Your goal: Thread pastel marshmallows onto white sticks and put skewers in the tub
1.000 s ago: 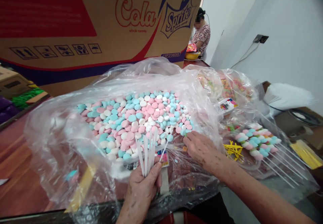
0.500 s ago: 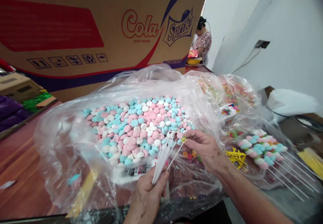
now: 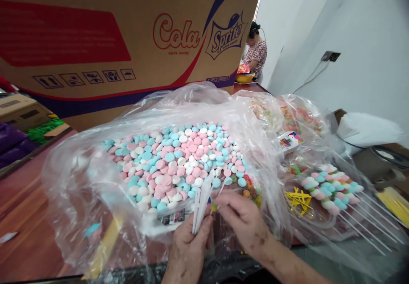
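My left hand (image 3: 188,243) is closed round a bunch of thin white sticks (image 3: 202,198), which point up and away from me. One stick leans out to the right of the bunch. Low on that stick is a small yellow-green candy ring (image 3: 213,207), pinched by the fingertips of my right hand (image 3: 244,220). Beyond both hands lies a heap of pink, blue and white marshmallows (image 3: 179,156) in an open clear plastic bag (image 3: 96,169). Loose coloured candy rings (image 3: 251,188) lie just beyond my right hand.
Finished-looking marshmallow skewers (image 3: 332,186) rest at the right beside yellow twist ties (image 3: 298,201). A large cardboard box (image 3: 105,24) stands behind the bag. Bags of coloured candy (image 3: 287,113) lie at the back right. A person (image 3: 256,53) sits farther off.
My right hand has moved down and left, bringing the candy ring from the stick's tip to low on the stick. My left hand has stayed nearly still with the bunch.
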`<action>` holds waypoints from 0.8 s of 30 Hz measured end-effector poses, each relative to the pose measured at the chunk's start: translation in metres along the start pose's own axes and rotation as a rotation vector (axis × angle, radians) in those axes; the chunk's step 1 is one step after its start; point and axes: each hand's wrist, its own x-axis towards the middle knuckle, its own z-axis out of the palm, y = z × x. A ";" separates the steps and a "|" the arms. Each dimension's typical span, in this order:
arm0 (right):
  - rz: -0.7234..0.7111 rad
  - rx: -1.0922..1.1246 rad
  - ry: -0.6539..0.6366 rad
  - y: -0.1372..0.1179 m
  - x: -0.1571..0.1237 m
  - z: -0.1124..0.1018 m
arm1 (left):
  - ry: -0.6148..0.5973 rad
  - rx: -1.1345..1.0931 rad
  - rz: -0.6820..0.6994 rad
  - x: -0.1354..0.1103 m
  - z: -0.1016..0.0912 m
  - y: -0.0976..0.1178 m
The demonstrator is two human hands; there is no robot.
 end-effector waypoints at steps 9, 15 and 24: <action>0.044 -0.510 0.064 0.005 0.040 -0.044 | 0.198 -0.241 -0.097 0.005 0.002 -0.025; 0.085 -0.907 -0.272 0.014 0.070 -0.051 | 0.215 -0.273 -0.091 0.005 0.003 -0.031; -0.034 -1.113 -0.332 0.036 0.032 -0.033 | 0.213 -0.233 -0.088 0.002 0.002 -0.021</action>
